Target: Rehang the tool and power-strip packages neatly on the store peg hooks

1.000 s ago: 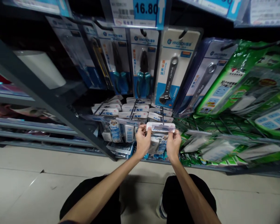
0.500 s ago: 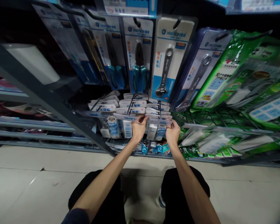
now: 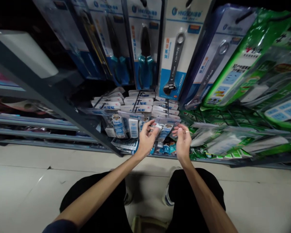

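- While both hands are reaching low toward the rack, a clear packet with a white and blue insert (image 3: 166, 130) is hanging between them, at the clock's centre for every direction below.
- At about half past eight, the left hand (image 3: 146, 138) is crossing the packet's left side, its fingers curling and its thumb lying close to the fingertips; whether they are pinching the plastic, I cannot tell.
- At four o'clock, the right hand (image 3: 183, 141) is holding its bent fingers loosely apart near the packet's right edge; blur is hiding any contact. One finger is wearing a ring.
- Between ten and eleven, white header cards (image 3: 138, 108) are standing one behind another on a dark hook.
- At six o'clock, small blue-wrapped goods (image 3: 165, 149) are lying low on the shelf.
- At twelve, a carded adjustable wrench (image 3: 175, 61) is hanging above; at eleven, carded pliers (image 3: 145, 61) are hanging beside it.
- Between one and two, a bright green package (image 3: 235, 69) is slanting; near three, more green packs (image 3: 223, 145) are hanging in a row.
- Toward ten, a white cylinder (image 3: 26, 53) is showing behind the grey shelf post (image 3: 60, 111).
- Toward five and between seven and eight, dark trouser legs (image 3: 94, 197) are bending above the pale floor (image 3: 21, 184).
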A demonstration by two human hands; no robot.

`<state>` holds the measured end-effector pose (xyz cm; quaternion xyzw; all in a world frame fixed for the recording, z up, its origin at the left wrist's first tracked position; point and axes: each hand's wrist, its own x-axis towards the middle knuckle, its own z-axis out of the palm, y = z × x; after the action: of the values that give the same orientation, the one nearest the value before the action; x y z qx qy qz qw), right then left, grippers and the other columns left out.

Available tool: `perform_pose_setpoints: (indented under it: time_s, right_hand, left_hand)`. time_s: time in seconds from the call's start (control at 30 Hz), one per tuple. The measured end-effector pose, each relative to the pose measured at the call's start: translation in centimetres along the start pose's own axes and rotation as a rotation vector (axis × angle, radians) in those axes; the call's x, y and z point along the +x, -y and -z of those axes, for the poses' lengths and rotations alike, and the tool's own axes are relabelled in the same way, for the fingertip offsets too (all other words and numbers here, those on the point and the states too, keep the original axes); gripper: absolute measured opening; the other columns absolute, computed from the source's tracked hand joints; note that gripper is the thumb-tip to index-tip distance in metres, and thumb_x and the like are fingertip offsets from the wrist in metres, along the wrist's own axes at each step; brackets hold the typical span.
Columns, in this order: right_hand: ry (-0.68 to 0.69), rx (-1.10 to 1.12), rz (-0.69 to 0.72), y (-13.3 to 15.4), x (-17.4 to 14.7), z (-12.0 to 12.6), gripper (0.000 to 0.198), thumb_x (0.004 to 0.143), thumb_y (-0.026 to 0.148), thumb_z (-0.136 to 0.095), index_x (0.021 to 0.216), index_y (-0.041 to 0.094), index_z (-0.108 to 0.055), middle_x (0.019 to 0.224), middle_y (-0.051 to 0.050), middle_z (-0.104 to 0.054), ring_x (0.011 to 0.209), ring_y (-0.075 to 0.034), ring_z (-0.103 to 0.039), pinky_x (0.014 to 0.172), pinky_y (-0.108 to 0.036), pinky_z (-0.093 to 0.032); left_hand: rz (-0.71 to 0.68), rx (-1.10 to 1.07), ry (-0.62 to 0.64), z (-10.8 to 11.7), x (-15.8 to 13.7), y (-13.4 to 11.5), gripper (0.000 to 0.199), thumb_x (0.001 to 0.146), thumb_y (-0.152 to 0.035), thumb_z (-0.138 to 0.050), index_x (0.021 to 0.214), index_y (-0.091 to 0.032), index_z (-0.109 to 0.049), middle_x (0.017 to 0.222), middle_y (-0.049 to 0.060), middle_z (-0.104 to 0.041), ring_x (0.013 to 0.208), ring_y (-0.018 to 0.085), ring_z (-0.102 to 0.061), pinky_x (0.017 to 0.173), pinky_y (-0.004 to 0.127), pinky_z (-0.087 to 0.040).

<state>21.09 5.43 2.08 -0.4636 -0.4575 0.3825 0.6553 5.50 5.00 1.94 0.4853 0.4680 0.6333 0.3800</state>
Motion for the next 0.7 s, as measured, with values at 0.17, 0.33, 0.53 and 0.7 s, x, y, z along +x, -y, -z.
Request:
perform_pose_setpoints:
  time_s: [0.17, 0.33, 0.53, 0.7]
  right_hand:
    - [-0.059, 0.058, -0.001, 0.7, 0.5, -0.4, 0.036, 0.091, 0.052, -0.066, 0.101, 0.018, -0.058, 0.083, -0.001, -0.063, 0.07, -0.013, -0.059, 0.061, -0.025, -0.049]
    - [-0.035, 0.032, 0.004, 0.5, 0.5, -0.5, 0.032, 0.094, 0.05, -0.062, 0.098, 0.018, -0.057, 0.082, 0.0, -0.062, 0.066, -0.01, -0.056, 0.057, -0.022, -0.047]
    - [-0.095, -0.04, -0.032, -0.4, 0.6, -0.4, 0.034, 0.097, 0.051, -0.054, 0.104, 0.017, -0.059, 0.091, -0.005, -0.068, 0.074, -0.013, -0.061, 0.063, -0.025, -0.05]
    - [0.004, -0.314, -0.235, -4.8, 1.1, 0.1, 0.046, 0.091, 0.04, -0.057, 0.129, 0.015, -0.054, 0.123, -0.014, -0.067, 0.111, -0.023, -0.065, 0.099, -0.039, -0.05]
  left_hand:
    - [0.009, -0.028, -0.015, 0.1, 0.9, -0.3, 0.029, 0.089, -0.045, -0.072, 0.095, -0.017, -0.069, 0.08, 0.001, -0.059, 0.06, 0.01, -0.052, 0.05, 0.021, -0.041]
    - [0.078, -0.07, 0.032, -0.1, 1.3, -0.7, 0.034, 0.086, -0.05, -0.073, 0.098, -0.018, -0.066, 0.064, -0.003, -0.054, 0.05, 0.01, -0.048, 0.045, 0.02, -0.038]
    - [0.038, 0.146, -0.08, 0.6, 1.0, 2.1, 0.034, 0.096, -0.05, -0.057, 0.096, -0.018, -0.07, 0.084, 0.005, -0.068, 0.069, 0.014, -0.061, 0.061, 0.023, -0.048]
    - [0.28, 0.372, -0.083, 1.1, 0.7, 7.6, 0.052, 0.089, -0.022, -0.063, 0.139, -0.01, -0.052, 0.14, 0.021, -0.06, 0.117, 0.026, -0.063, 0.103, 0.04, -0.05]
